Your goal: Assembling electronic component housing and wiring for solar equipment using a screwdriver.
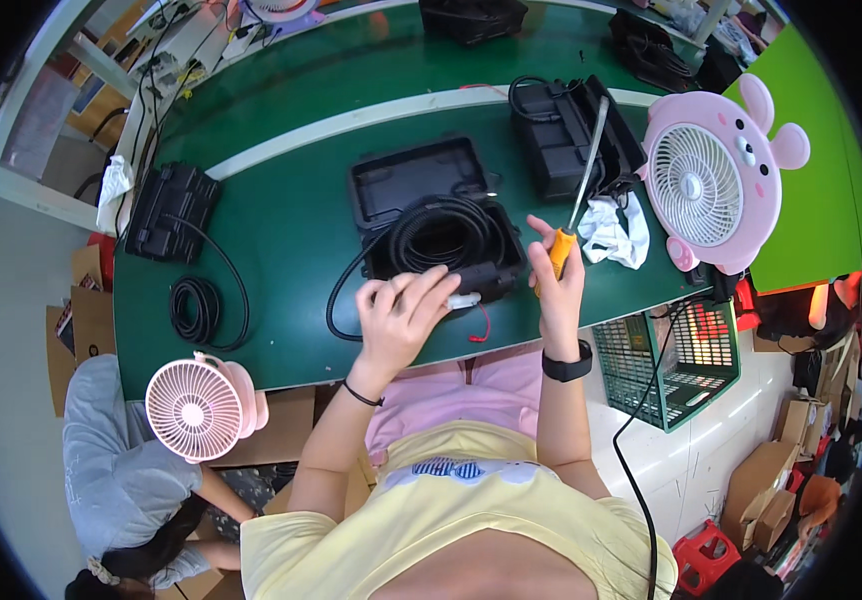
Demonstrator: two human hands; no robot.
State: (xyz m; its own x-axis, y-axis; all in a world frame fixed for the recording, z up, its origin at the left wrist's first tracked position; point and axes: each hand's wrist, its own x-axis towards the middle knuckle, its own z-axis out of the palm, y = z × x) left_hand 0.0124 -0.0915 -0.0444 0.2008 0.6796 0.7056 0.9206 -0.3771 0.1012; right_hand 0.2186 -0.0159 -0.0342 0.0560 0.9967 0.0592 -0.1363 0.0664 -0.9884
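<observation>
A black plastic case [419, 170] lies on the green table in front of me with its lid tipped back. Coiled black cable [436, 232] fills its inside. At the case's near edge is a black rectangular part [481, 279], with a white connector [465, 300] and a short red wire [482, 325] beside it. My left hand [401, 318] is closed at the left end of that black part; the thumb is hidden. My right hand [559, 290] grips the yellow handle of a screwdriver [560, 247], its long metal shaft pointing up and away from me.
Another black case [173, 212] with a coiled cable [196, 310] sits at left. A black case [556, 140], white cloth [615, 232] and pink fan [693, 185] stand at right. A small pink fan [194, 410] and a bent-over person [136, 460] are at lower left; a green crate [666, 370] is below right.
</observation>
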